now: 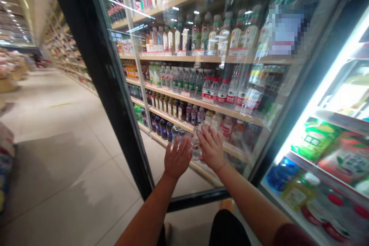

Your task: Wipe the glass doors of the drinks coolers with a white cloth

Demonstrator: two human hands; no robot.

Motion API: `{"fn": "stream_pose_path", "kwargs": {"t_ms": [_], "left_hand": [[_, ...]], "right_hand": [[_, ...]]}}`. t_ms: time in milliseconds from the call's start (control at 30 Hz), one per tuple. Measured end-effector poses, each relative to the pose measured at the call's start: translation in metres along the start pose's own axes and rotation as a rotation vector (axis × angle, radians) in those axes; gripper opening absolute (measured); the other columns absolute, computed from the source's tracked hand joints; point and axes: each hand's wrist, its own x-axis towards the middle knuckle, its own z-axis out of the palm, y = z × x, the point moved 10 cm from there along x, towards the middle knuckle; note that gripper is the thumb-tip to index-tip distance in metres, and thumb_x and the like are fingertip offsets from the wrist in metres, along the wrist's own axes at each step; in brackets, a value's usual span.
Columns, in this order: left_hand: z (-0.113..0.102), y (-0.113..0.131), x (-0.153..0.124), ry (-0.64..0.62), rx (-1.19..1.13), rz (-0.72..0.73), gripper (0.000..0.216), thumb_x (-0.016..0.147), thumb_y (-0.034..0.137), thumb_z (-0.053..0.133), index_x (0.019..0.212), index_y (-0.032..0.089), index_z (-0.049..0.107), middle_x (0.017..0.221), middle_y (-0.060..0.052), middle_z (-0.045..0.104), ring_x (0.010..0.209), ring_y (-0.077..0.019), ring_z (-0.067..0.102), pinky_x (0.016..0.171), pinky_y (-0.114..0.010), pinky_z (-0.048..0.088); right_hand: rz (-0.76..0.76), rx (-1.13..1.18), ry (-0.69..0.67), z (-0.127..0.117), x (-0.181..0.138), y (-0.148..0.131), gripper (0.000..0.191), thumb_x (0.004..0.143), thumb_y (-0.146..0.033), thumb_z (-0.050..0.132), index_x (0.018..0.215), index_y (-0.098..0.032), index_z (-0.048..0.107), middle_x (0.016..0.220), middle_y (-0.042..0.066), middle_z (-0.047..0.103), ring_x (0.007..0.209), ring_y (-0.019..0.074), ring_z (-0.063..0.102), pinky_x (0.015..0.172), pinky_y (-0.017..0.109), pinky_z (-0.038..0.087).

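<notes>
I am holding a small clear water bottle (196, 144) between my two hands, a little below the middle of the frame. My left hand (177, 158) is spreading flat against the bottle's left side, fingers fanned upward, pressing rather than clenching. My right hand (211, 147) is cupping the bottle's right side and top, fingers curling loosely over its shoulder, so the bottle is being pinched between both palms. Only a narrow strip of the bottle, with a bit of red and white label, is showing between my hands.

Just behind my hands a glass door (184, 84) of a fridge is swinging wide open, its dark frame (98, 77) running diagonally from the upper left of the frame down to the bottom centre. Ceiling lights are reflecting in the glass. Through it I am seeing wooden shelves (201, 103) filling the centre and upper part of the frame, crowded with rows of bottled drinks: clear water bottles with red labels in the middle, darker bottles lower down, white and green ones higher up.

At the right edge, the lit fridge interior (331, 142) is glowing, with green and blue packs lying on its racks. At the left, a pale tiled floor (57, 142) is stretching away along a blurred aisle.
</notes>
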Motion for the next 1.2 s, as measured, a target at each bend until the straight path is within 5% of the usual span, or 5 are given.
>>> {"fn": "stream_pose_path", "kwargs": {"t_ms": [167, 467, 633, 900, 1200], "left_hand": [[-0.001, 0.0, 0.001, 0.006, 0.005, 0.008, 0.058, 0.096, 0.029, 0.056, 0.151, 0.017, 0.04, 0.142, -0.011, 0.055, 0.15, -0.023, 0.022, 0.126, -0.043, 0.013], [0.002, -0.001, -0.003, -0.012, -0.024, -0.004, 0.058, 0.095, 0.028, 0.058, 0.15, 0.018, 0.042, 0.143, -0.011, 0.054, 0.15, -0.0227, 0.021, 0.126, -0.043, 0.011], [0.0, -0.001, 0.0, 0.001, -0.024, 0.005, 0.063, 0.094, 0.027, 0.06, 0.152, 0.015, 0.037, 0.139, -0.012, 0.058, 0.151, -0.0219, 0.019, 0.126, -0.043, 0.012], [0.004, -0.002, -0.004, -0.021, -0.001, -0.011, 0.062, 0.095, 0.03, 0.058, 0.153, 0.02, 0.037, 0.145, -0.01, 0.052, 0.15, -0.0226, 0.023, 0.126, -0.043, 0.013], [0.001, 0.0, 0.0, -0.003, 0.009, 0.011, 0.067, 0.094, 0.028, 0.06, 0.154, 0.015, 0.033, 0.138, -0.012, 0.06, 0.151, -0.0229, 0.019, 0.126, -0.045, 0.012]], "right_hand": [[0.038, -0.013, 0.044, -0.01, 0.047, 0.003, 0.051, 0.096, -0.013, 0.045, 0.145, -0.024, 0.049, 0.147, 0.008, 0.056, 0.153, 0.0208, 0.024, 0.124, 0.045, 0.021], [-0.194, 0.012, -0.012, 0.002, -0.014, -0.007, 0.041, 0.096, -0.02, 0.049, 0.135, -0.026, 0.06, 0.132, 0.003, 0.068, 0.148, 0.0164, 0.033, 0.126, 0.038, 0.015], [0.039, -0.034, 0.059, -0.015, 0.032, 0.037, 0.056, 0.096, -0.014, 0.045, 0.15, -0.026, 0.042, 0.15, 0.009, 0.052, 0.151, 0.0213, 0.028, 0.124, 0.046, 0.022], [-0.058, -0.012, -0.036, 0.001, -0.031, 0.018, 0.052, 0.094, -0.013, 0.049, 0.145, -0.026, 0.05, 0.142, 0.007, 0.06, 0.149, 0.0211, 0.033, 0.123, 0.045, 0.026], [0.155, -0.067, 0.082, -0.022, -0.026, 0.071, 0.066, 0.093, -0.008, 0.046, 0.155, -0.021, 0.031, 0.156, 0.015, 0.043, 0.153, 0.027, 0.023, 0.12, 0.056, 0.031]]}}
